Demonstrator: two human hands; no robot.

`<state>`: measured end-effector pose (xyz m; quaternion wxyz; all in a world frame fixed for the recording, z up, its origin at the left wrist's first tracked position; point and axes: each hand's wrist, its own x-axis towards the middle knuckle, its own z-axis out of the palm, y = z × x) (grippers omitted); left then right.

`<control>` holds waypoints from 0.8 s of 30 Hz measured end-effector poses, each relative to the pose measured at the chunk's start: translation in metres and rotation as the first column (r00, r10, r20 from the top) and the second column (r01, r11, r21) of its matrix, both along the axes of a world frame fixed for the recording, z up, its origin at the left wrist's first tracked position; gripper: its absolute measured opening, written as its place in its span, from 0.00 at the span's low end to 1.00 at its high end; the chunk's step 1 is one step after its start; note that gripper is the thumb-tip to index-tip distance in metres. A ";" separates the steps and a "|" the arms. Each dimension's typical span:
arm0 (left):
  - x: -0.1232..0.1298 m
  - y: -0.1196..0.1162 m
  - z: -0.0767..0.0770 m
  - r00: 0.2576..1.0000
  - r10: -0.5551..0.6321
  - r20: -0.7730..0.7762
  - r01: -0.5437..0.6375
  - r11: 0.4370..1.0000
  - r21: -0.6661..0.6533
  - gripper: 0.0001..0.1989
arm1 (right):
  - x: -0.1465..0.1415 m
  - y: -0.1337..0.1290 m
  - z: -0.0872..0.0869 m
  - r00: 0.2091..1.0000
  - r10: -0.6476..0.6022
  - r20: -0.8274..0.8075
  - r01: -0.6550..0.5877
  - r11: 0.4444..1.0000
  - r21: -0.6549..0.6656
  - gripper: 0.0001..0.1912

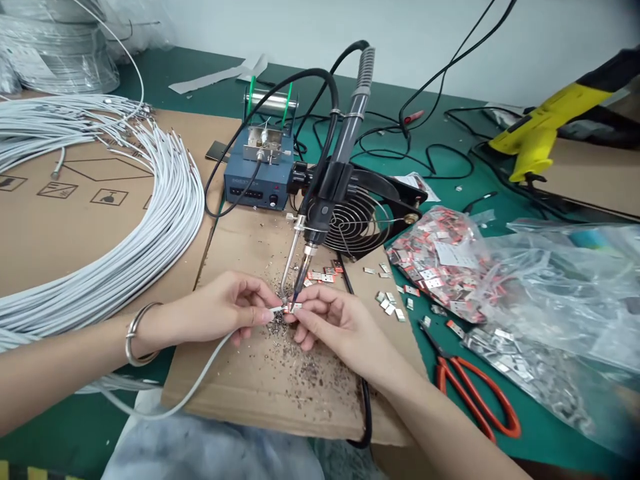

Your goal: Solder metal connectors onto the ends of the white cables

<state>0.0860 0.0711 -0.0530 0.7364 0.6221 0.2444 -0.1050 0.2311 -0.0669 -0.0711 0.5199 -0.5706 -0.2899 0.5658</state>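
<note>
well, left hand: fingers narrowed on a white cable right beside its end, probably for fine control; the slack loops toward the lap.
right hand: thumb and fingertips pinched around a small metal connector, mostly hidden by them.
meeting point: connector and cable end sit just under the soldering iron; whether the tip touches, i cannot tell.
iron: clamped tip-down on a stand, which likely leaves both hands free.
thin feed tube: angled toward the same spot, apparently to bring solder there.
left side: coiled cables fill it, ends grouped at the back.
right side: loose connectors, then red-handled cutters near the forearm.
room: cardboard speckled with bits reaches its front edge above the lap; a black cord crosses that edge beneath the right forearm.
</note>
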 end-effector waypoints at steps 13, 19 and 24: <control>0.002 -0.002 0.004 1.000 0.003 -0.030 -0.002 0.999 0.037 0.12 | 0.000 -0.003 0.003 0.999 -0.039 -0.023 0.038 0.999 -0.006 0.19; 0.002 -0.001 0.005 0.998 -0.005 -0.056 0.009 0.998 0.061 0.12 | 0.001 -0.003 0.005 0.999 -0.036 -0.017 0.035 0.999 -0.018 0.19; 0.000 -0.001 0.005 0.999 -0.004 -0.046 0.006 0.998 0.060 0.12 | 0.001 -0.003 0.006 0.999 -0.041 -0.026 0.041 0.999 -0.029 0.18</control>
